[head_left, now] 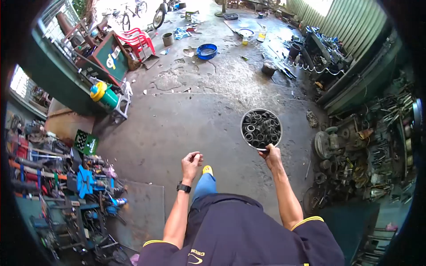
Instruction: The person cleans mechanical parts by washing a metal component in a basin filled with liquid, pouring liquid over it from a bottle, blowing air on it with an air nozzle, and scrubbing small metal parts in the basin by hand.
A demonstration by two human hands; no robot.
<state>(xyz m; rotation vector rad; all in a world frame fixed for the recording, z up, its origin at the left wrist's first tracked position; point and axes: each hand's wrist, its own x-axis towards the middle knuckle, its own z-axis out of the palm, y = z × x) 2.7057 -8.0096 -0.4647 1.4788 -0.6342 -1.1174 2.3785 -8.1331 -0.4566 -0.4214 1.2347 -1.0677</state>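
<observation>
My right hand (271, 156) grips the near rim of a round metal basin (242, 125), thumb over the edge. Inside the basin lies a heap of dark metal rings (262, 126), one of them brighter than the others. The basin is held out in front of me, to the right, above the floor. My left hand (191, 163) hangs in the air at the left, its fingers loosely curled, with nothing visible in it. A black watch (183, 187) is on that wrist.
Tools crowd a rack (84, 181) at left; greasy machine parts (350, 150) pile up at right. Ahead on the concrete floor (177, 115) sit a blue basin (207, 52) and a bucket (167, 39). A green-and-yellow water jug (105, 94) stands on a stool (120, 111).
</observation>
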